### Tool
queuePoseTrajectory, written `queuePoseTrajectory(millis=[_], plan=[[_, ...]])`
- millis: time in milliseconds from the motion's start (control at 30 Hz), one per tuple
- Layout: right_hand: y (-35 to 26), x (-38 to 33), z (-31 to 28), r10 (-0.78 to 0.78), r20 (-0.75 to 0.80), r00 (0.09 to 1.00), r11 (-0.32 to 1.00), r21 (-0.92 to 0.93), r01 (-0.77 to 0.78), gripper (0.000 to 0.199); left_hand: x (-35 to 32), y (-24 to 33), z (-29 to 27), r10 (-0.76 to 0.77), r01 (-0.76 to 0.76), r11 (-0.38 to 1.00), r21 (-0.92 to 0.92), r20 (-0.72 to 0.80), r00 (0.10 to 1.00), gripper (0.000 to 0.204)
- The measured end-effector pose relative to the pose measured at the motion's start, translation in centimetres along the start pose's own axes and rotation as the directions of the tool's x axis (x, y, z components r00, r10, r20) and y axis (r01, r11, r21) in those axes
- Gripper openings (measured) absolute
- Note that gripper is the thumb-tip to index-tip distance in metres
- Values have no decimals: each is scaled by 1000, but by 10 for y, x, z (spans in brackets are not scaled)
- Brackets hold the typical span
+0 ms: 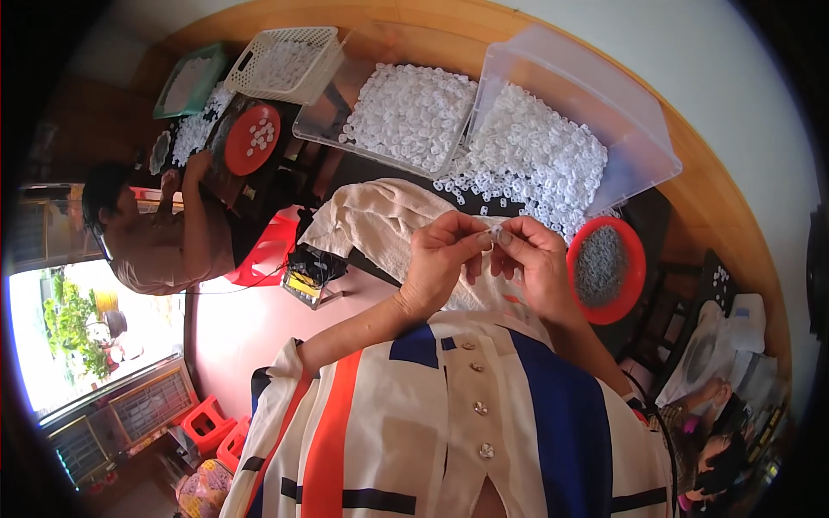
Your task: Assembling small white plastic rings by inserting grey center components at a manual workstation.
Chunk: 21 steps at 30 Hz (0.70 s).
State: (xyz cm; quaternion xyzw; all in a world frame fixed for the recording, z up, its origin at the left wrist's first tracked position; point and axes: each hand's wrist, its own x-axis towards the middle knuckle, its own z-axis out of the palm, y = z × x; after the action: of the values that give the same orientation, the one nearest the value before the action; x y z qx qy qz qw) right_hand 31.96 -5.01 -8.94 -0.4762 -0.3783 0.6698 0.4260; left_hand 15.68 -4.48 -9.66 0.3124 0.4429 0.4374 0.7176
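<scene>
My left hand (439, 259) and my right hand (537, 263) meet in front of my chest, thumbs and fingertips pinched together. Between them is a small white plastic piece (495, 231), mostly covered by the fingers; a thin ring-like bit shows at its lower side. Beneath the hands a beige cloth (380, 211) drapes over the table edge and toward my lap. Beyond them lies a heap of small white plastic pieces with holes (544, 151). To the right of my right hand, a red bowl (636, 259) holds many tiny grey parts.
Two clear plastic bins, one upright (302, 129) and one tipped (596, 73), contain white pieces. At left, a co-worker (164, 233) sits by a red plate (235, 151) and a white basket (324, 82). Another person (712, 445) is at lower right. Red stools (205, 425) stand lower left.
</scene>
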Motion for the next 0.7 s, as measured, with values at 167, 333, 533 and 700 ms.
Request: queuePoseTrajectory(millis=[167, 333, 533, 700], plan=[[-4, -3, -5, -3, 29, 1000, 999, -33, 4, 22, -1, -1, 0, 30, -27, 999, -40, 62, 998, 10], [-6, -2, -4, 49, 62, 997, 998, -34, -47, 23, -1, -3, -3, 92, -90, 996, -26, 142, 986, 15], [-1, 1, 1, 42, 42, 998, 999, 2, -42, 21, -3, -5, -5, 98, -95, 995, -29, 148, 984, 19], [1, 3, 2, 37, 68, 997, 999, 4, -37, 20, -2, -7, -10, 59, -65, 997, 35, 141, 988, 26]])
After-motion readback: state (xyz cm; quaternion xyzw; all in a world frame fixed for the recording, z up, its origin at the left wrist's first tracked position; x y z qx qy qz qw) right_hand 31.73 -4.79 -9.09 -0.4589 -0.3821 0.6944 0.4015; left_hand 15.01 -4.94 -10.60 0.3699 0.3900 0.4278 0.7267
